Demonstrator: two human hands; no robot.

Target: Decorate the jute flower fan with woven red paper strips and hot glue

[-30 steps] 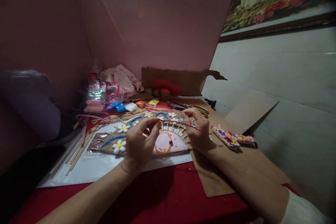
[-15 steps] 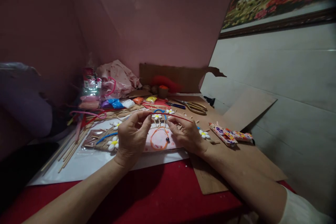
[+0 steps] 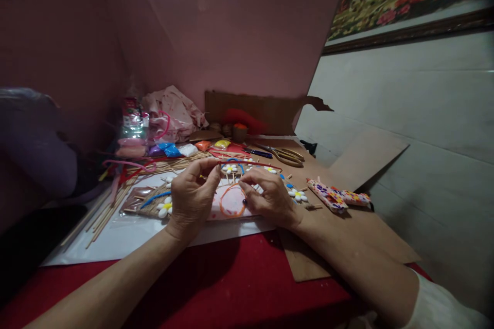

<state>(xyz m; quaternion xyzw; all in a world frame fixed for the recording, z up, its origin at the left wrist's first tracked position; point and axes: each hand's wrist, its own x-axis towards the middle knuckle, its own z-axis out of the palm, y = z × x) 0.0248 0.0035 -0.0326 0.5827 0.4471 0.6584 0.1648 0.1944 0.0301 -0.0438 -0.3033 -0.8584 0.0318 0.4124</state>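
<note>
Between my left hand's (image 3: 193, 195) thumb and forefinger is one end of a thin red pipe cleaner (image 3: 250, 164), which stretches to the right above my right hand. My right hand (image 3: 270, 193) is closed, thumb and forefinger pinched just under the pipe cleaner; what they hold, if anything, is hidden. Beneath both hands lies a twine-wrapped craft piece (image 3: 150, 208) with short sticks, white flowers with yellow centres (image 3: 165, 207) and blue strips. On its pink patterned middle sits an orange ring (image 3: 221, 200), with a black bead (image 3: 244, 202) by its right side.
Thin wooden sticks (image 3: 102, 221) lie at left on a white sheet (image 3: 135, 252). Bags of coloured clay (image 3: 169, 149) and crumpled pink cloth (image 3: 173, 113) stand behind. Scissors (image 3: 287, 156), a flowered wrapped object (image 3: 328, 196) and cardboard (image 3: 370, 231) occupy the right, over a red tablecloth (image 3: 216, 277).
My right hand has shifted slightly left, its fingers curling closer together below the pipe cleaner. The pipe cleaner now runs straighter and more level. My left hand keeps its pinch.
</note>
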